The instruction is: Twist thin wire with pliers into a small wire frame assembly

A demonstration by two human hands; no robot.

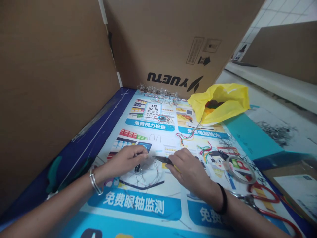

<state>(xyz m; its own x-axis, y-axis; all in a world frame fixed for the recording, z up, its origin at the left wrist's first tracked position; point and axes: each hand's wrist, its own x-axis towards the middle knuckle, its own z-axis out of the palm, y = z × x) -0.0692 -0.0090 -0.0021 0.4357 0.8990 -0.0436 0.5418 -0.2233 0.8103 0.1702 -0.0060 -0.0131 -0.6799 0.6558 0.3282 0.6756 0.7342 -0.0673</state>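
Observation:
My left hand is at the middle of the printed poster sheet, fingers pinched together around something too small to make out. My right hand is closed on a dark, pointed tool like pliers, its tip aimed left at the left fingertips. A narrow gap shows between the tip and those fingers. Under the hands lies a loose tangle of thin wire. Red, green and yellow threads rest beyond the right hand.
Cardboard panels rise behind and at the left. A yellow bag sits at the back right. Red-handled scissors and a clear tape roll lie at the right. Wire pieces line the back. Green-handled scissors are left.

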